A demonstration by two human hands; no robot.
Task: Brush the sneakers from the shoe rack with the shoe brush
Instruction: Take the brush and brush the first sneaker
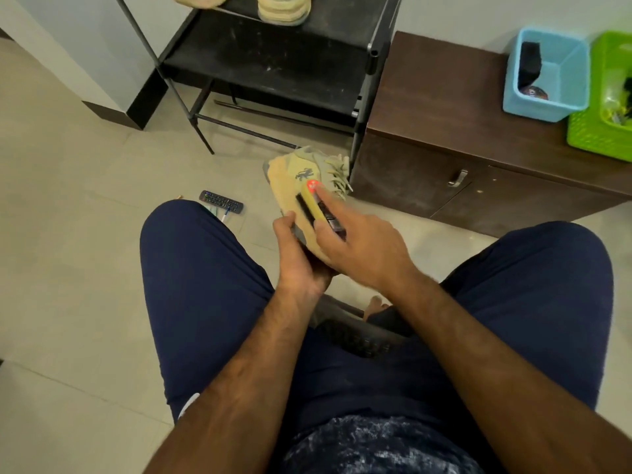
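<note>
A tan sneaker [290,174] with pale laces is held up between my knees, its side turned toward me. My left hand [295,254] grips its near end from below. My right hand [355,248] holds a yellow shoe brush [311,205] with dark bristles pressed flat against the sneaker's side, forefinger stretched along the brush's back. The black shoe rack [273,63] stands behind, and another tan sneaker [282,10] sits on its upper shelf beside a further one [200,0] at the top left edge.
A dark brown cabinet [444,114] stands right of the rack, carrying a blue basket [547,73] and a green basket [605,97]. A black remote [221,200] lies on the tiled floor by my left knee. Wall corner with dark skirting at left.
</note>
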